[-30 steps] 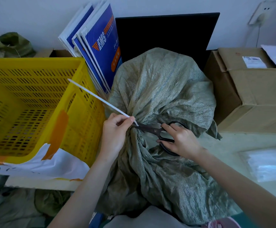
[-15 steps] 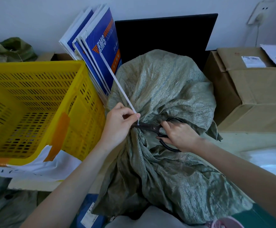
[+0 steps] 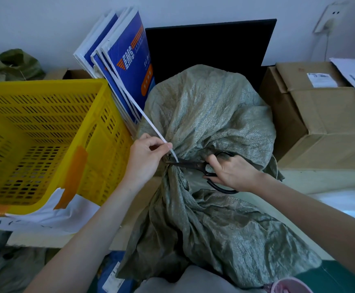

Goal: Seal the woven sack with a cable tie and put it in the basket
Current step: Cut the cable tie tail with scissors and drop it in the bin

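A grey-green woven sack (image 3: 204, 115) stands in the middle, its neck gathered and cinched by a white cable tie (image 3: 149, 121). The tie's long tail slants up and to the left. My left hand (image 3: 146, 159) pinches the tail close to the neck. My right hand (image 3: 229, 171) grips black scissors (image 3: 193, 165) by the handles. Their blade tips meet the tie's tail just below my left fingers. A yellow slotted basket (image 3: 45, 132) stands at the left, beside the sack.
Blue and white envelopes (image 3: 121, 66) lean against the wall behind the basket. A black panel (image 3: 210, 45) stands behind the sack. Cardboard boxes (image 3: 320, 117) fill the right. Torn white paper (image 3: 51, 214) hangs on the basket's front. Clear plastic bags (image 3: 345, 206) lie at the right.
The tie's tail has swung from pointing left over the basket to pointing steeply up-left. The scissors' blades have closed in on the tail at the neck.
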